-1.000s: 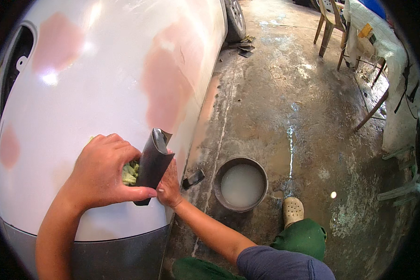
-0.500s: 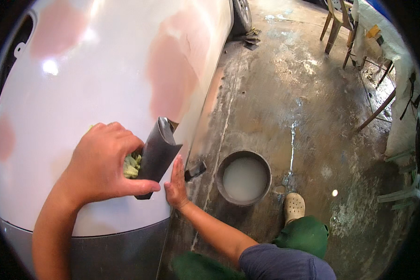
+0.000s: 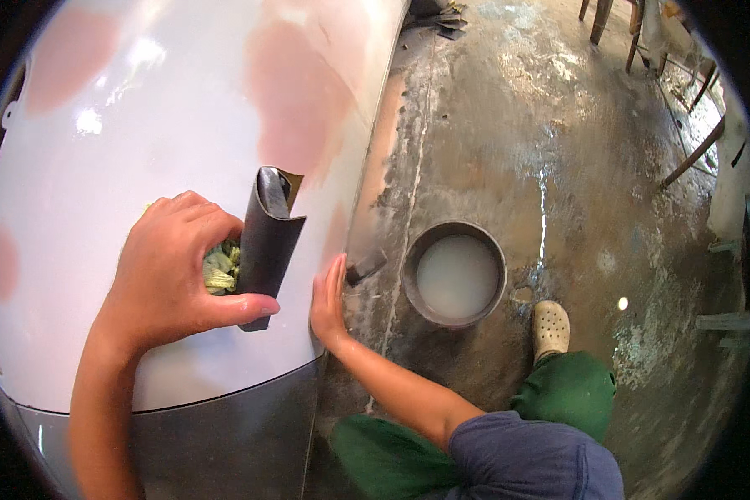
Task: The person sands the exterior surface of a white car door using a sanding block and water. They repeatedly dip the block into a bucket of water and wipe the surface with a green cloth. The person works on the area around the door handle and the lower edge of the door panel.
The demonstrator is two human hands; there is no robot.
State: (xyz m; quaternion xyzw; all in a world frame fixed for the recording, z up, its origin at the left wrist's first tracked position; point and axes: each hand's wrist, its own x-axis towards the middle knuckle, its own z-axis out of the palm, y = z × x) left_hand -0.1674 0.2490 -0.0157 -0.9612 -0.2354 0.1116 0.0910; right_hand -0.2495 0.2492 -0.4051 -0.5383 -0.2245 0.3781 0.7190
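Observation:
My left hand is closed round a folded dark sandpaper sheet and a bunched yellow-green cloth. The sandpaper stands out past the fingertips, its far end curled open; the thumb lies along its near end. Under them spreads a white car body panel with dull pink patches. At the panel's right edge, my right hand rests with fingers stretched out and together, holding nothing. The cloth's far side is hidden by the left hand.
A round bucket of cloudy water stands on the wet, stained floor, right of the panel. A small dark block lies between them. My foot in a beige clog is close to the bucket. Chair legs show far right.
The view has shifted, so bucket and floor appear higher. My left hand has moved left over the panel, still gripping sandpaper and cloth. The right hand stays at the panel's edge.

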